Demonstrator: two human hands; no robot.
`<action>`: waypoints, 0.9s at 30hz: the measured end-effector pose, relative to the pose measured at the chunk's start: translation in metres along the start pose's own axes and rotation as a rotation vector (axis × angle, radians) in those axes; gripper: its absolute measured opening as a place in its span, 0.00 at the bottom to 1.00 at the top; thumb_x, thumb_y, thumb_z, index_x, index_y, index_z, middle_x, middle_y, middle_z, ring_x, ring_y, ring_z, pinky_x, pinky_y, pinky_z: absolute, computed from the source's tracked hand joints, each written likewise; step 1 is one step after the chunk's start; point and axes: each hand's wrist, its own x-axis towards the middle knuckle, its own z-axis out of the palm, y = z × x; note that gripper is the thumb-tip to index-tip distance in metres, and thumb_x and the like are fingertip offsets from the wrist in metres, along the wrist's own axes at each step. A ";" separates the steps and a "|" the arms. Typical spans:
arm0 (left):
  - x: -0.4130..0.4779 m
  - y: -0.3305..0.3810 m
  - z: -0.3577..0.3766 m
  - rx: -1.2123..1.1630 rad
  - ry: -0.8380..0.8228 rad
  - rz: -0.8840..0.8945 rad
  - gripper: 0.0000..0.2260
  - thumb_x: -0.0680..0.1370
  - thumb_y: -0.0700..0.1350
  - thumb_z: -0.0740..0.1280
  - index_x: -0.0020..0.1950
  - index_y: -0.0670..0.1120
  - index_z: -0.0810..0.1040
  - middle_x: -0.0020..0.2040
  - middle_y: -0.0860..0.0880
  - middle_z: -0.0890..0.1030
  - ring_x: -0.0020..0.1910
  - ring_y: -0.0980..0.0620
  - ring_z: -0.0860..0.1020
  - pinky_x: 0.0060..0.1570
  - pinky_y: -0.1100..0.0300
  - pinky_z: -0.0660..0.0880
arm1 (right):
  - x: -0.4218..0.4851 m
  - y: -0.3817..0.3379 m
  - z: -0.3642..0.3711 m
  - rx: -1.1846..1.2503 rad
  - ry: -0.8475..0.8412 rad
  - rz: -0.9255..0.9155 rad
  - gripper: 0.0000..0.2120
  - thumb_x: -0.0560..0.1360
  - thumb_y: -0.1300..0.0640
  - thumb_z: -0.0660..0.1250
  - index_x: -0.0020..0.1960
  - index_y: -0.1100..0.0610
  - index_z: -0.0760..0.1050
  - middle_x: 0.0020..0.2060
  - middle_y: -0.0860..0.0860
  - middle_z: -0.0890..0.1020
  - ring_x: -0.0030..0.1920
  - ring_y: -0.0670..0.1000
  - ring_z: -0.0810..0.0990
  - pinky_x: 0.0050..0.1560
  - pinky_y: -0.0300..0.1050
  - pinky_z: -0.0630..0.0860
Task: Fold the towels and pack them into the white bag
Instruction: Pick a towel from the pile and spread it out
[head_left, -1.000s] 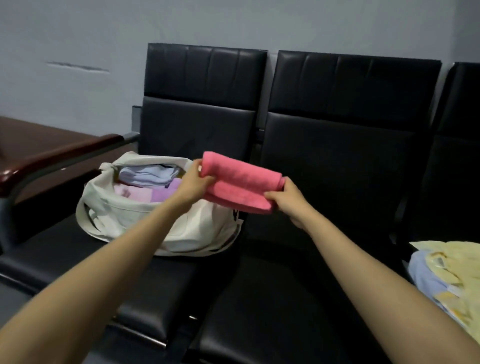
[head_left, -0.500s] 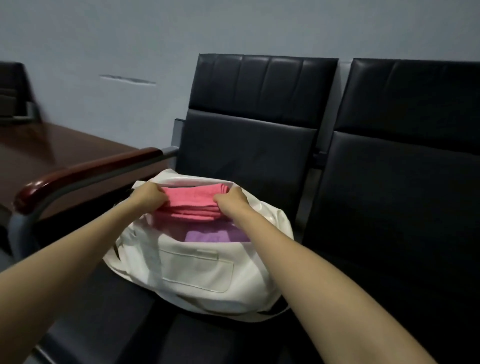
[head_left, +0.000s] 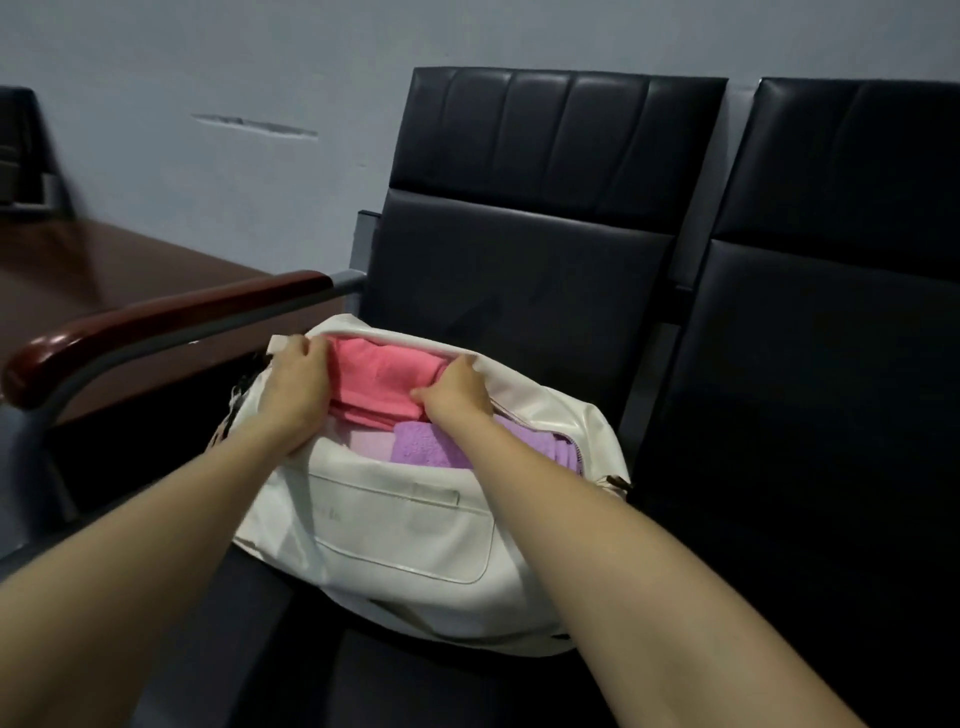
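Left hand, right hand grip pink towel inside white bag.

A second earlier the hands held the folded pink towel in the air over the middle seat, to the right of the white bag. They carried it left and down to the bag's mouth. It then went in along the far side, beyond the purple towel, where a pale blue towel had shown before. The left hand gripped its left end and the right hand its right end, both sunk lower into the opening. The view swung left, and the yellow and blue cloths at the right edge passed out of sight.
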 end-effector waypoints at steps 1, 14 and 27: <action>-0.002 -0.001 0.003 0.077 -0.059 0.025 0.15 0.82 0.44 0.53 0.62 0.40 0.73 0.63 0.39 0.72 0.62 0.38 0.70 0.61 0.46 0.67 | -0.003 0.003 0.003 -0.045 0.006 -0.012 0.42 0.74 0.54 0.71 0.76 0.63 0.48 0.67 0.60 0.72 0.65 0.63 0.73 0.63 0.60 0.71; -0.027 0.029 -0.008 0.488 -0.548 0.161 0.21 0.79 0.44 0.61 0.72 0.43 0.67 0.67 0.41 0.74 0.65 0.43 0.73 0.64 0.54 0.68 | -0.028 0.029 -0.026 -0.588 -0.221 -0.468 0.24 0.75 0.67 0.58 0.65 0.49 0.76 0.66 0.53 0.76 0.64 0.57 0.74 0.64 0.49 0.72; -0.146 0.165 -0.015 0.138 -0.239 0.464 0.14 0.76 0.40 0.62 0.59 0.47 0.79 0.57 0.44 0.78 0.56 0.41 0.76 0.51 0.53 0.71 | -0.138 0.120 -0.206 -0.599 0.019 -0.232 0.20 0.78 0.60 0.60 0.69 0.53 0.70 0.67 0.53 0.71 0.67 0.56 0.70 0.67 0.53 0.68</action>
